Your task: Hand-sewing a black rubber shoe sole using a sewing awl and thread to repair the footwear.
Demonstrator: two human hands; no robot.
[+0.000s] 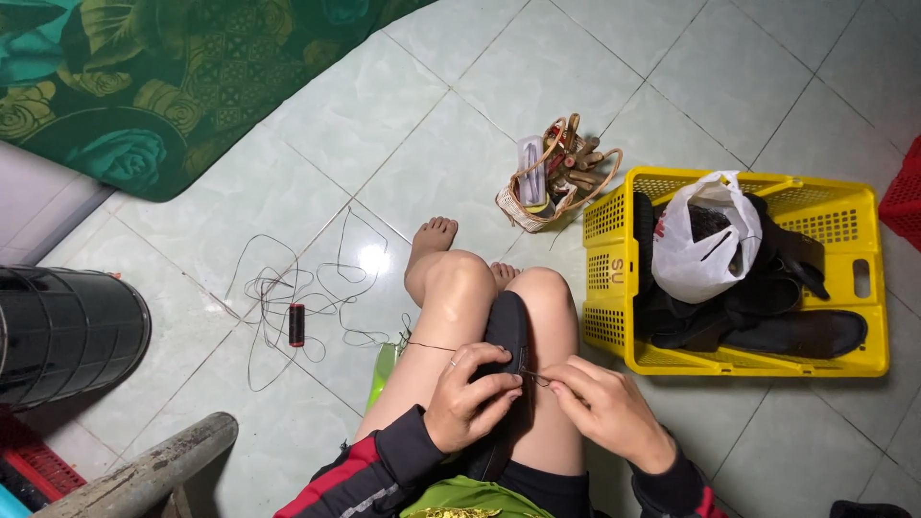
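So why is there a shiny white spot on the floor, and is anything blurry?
In the head view, the white spot on the pale green tiled floor is glare from a light above; the black sole and both hands, left and right, look sharp, and the tile lines bend slightly toward the picture's edges.

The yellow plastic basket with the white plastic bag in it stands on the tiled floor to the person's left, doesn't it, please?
Not quite: the head view shows the yellow plastic basket on the person's right, beside the right knee, not the left. The rest holds: the white plastic bag lies in it on dark shoe pieces, and it stands on the tiled floor.
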